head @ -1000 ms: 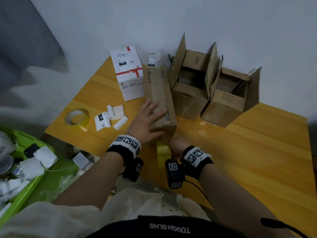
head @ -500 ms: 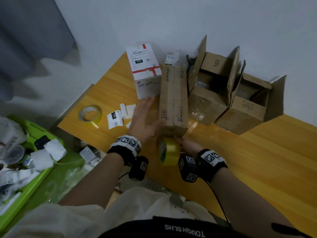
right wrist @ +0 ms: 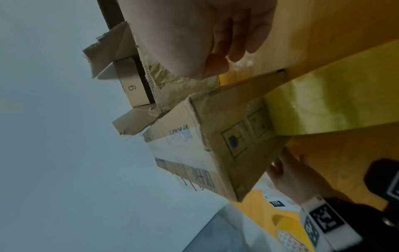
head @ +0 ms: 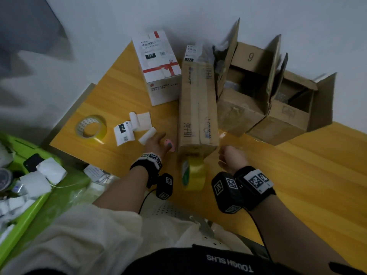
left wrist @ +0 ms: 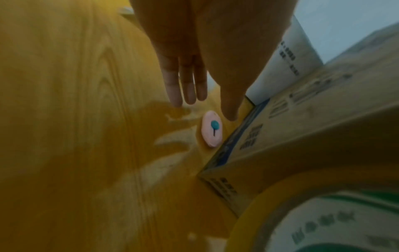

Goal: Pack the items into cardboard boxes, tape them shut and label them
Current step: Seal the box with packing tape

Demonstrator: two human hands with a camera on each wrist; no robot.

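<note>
On the counter (head: pixel 297 175), the long box (head: pixel 197 108) lies in the middle. A tape roll (head: pixel 193 173) stands at its near end. Left of it lies a small cutter (head: pixel 170 145), with the left hand (head: pixel 156 143) just beside. Farther left are labels (head: pixel 135 128) and a second roll (head: pixel 91 127). A labelled box (head: pixel 158 66) stands behind. Two open boxes (head: pixel 264 92) sit right.

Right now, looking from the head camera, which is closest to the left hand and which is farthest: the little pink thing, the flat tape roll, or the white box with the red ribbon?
1. Pink thing: right beside the left hand, by the long box.
2. Flat tape roll: off to the left, near the table edge.
3. White box with red ribbon: far back by the wall.
</note>
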